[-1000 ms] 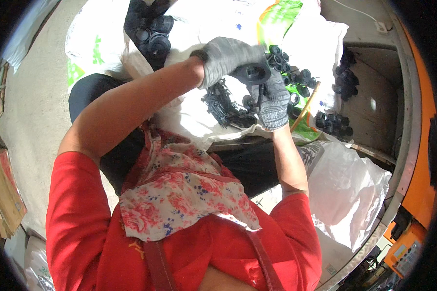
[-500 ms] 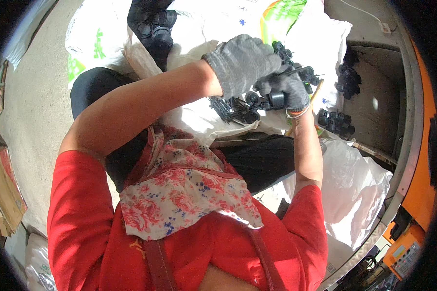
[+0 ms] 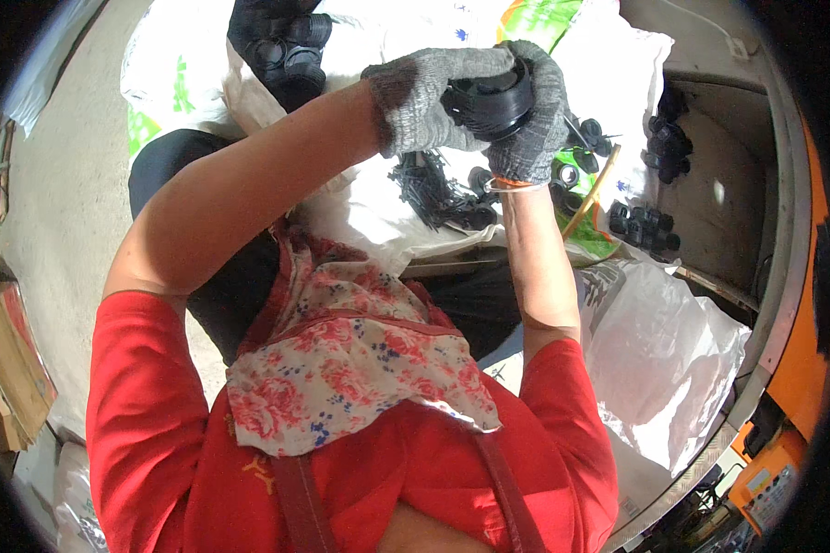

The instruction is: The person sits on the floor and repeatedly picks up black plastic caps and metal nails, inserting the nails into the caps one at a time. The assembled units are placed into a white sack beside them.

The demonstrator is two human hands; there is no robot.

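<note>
Two grey knitted work gloves meet around one round black plastic part (image 3: 492, 100), a ribbed, cap-like piece held up in the air above the lap, well clear of the heaps below. The left hand (image 3: 433, 101) wraps over it from the side, fingers pressed together and curled along its top edge; the right hand (image 3: 533, 120) cups it from the other side, fingers closed round the rim, an orange band at that wrist. To my eye this is the joining or twisting stage: both hands grip the same piece as if turning one half against the other, though the seam itself is hidden under the gloves. The next move would want a firm counter-grip, one hand steady and the other turning, with the piece kept square so it does not slip. Beneath lies a white woven sack (image 3: 378, 207) spread across the knees, with a loose pile of small black plastic fittings (image 3: 438, 189) on it. Further black round pieces (image 3: 644, 226) sit at the right near a thin wooden stick (image 3: 592, 192), and a crumpled white plastic bag (image 3: 664, 359) lies lower right.
</note>
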